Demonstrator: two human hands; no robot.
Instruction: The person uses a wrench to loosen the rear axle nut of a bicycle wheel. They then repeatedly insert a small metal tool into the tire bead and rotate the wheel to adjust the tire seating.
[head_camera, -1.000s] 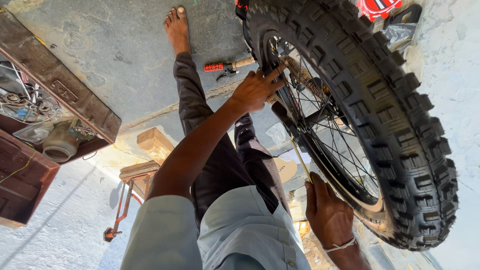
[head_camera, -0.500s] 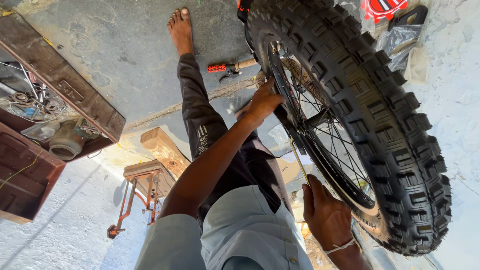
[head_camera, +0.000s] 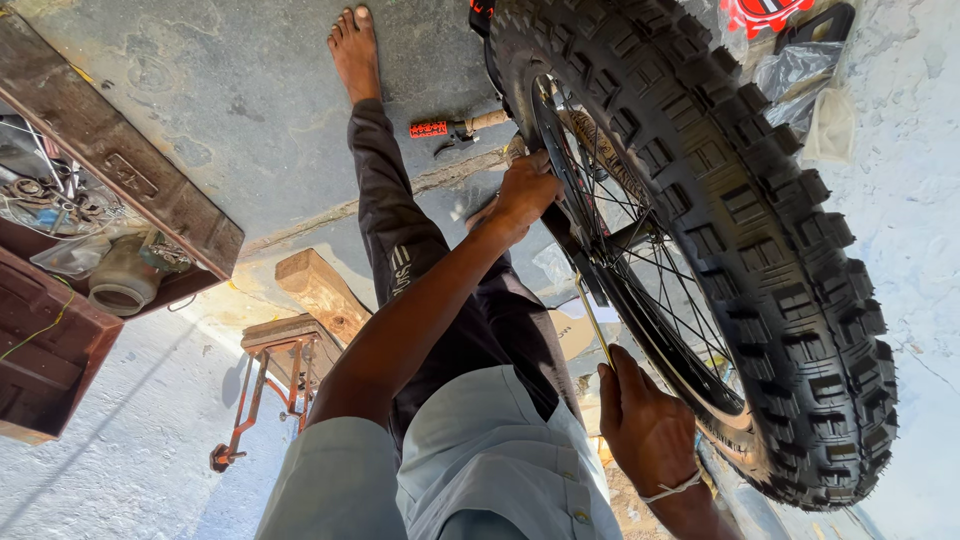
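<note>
Concrete floor (head_camera: 230, 120); wheel (head_camera: 720, 260) between hands.

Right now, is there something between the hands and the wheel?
Nothing visible. The left hand already grips the rim of the wheel. The right hand is at the rim lower down and holds a thin metal rod.

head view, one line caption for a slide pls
Left hand grips the knobby tyre rim; right hand holds a thin metal rod.

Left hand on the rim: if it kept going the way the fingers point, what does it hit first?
Likely the wheel itself: the left hand already touches its rim, fingers pointing toward the spokes. Depth unclear.
</note>
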